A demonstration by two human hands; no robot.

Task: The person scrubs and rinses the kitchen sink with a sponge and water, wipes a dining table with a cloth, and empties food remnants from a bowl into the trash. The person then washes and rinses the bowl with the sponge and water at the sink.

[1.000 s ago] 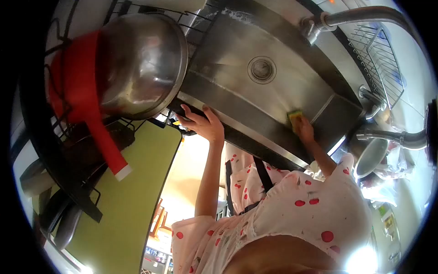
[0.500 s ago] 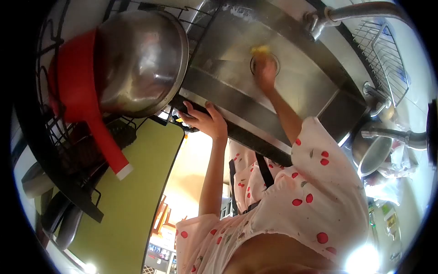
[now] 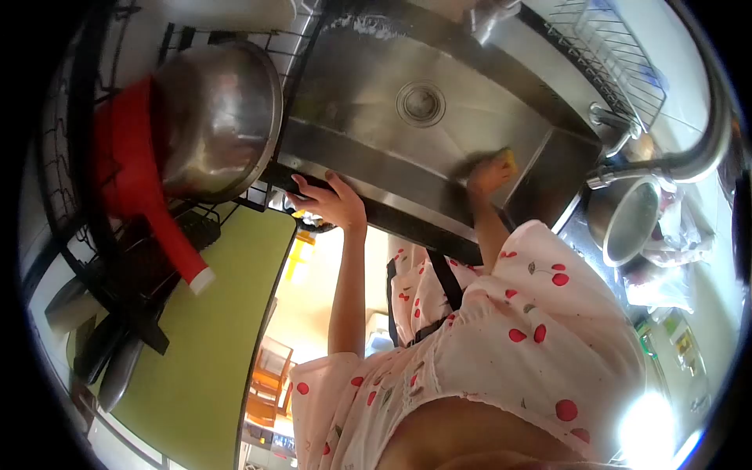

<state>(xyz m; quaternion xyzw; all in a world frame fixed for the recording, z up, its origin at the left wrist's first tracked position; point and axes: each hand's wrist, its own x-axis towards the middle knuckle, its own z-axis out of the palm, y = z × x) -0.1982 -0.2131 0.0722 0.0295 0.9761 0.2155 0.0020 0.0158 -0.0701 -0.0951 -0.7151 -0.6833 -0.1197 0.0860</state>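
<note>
Inside the stainless steel sink point(image 3: 368, 149), my right hand point(image 3: 489, 174) presses a yellow sponge point(image 3: 509, 161) against the bottom near the right-hand wall. Its fingers are closed round the sponge, which shows only in part. The round drain point(image 3: 421, 103) lies uncovered to the left of that hand. My left hand point(image 3: 335, 202) rests at the sink's front edge with fingers spread, holding nothing. White suds point(image 3: 364, 27) streak the far left wall of the sink.
On the left, a black wire rack point(image 3: 66, 172) holds a large metal bowl point(image 3: 223, 121) and a red handled vessel point(image 3: 129, 157). A faucet point(image 3: 709, 149) curves at the right, above a metal pot point(image 3: 627, 219). A wire basket point(image 3: 607, 59) stands behind the sink.
My right hand has moved with the sponge from the drain to the sink's right side, uncovering the drain. My left hand stays at the front edge. The whole view has shifted slightly.
</note>
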